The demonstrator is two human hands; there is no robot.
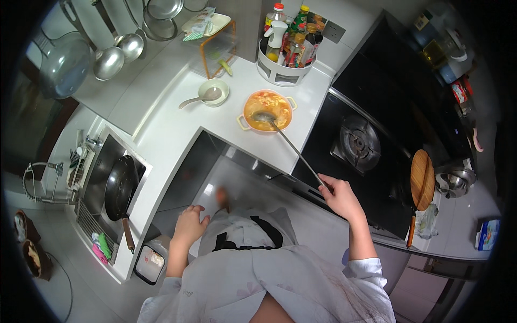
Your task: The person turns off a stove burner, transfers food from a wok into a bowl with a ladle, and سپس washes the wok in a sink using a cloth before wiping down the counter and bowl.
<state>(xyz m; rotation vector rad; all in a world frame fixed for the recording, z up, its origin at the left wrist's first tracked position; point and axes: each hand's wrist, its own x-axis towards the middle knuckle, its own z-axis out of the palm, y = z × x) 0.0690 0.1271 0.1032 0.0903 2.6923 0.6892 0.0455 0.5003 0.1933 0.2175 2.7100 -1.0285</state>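
My right hand is closed around the handle of a metal ladle. The ladle's bowl rests partly sunk in orange-red soup with pale pieces, inside a pink pot with two cream handles on the white counter. To the left of the pot stands a small pale green bowl with a light spoon in it. My left hand hangs in front of my body with its fingers loosely bent and apart, holding nothing.
A gas burner is on the black cooktop at right, near a lidded pan with a wooden lid. A round rack holds several bottles. A frying pan lies in the sink. Ladles and strainers hang upper left.
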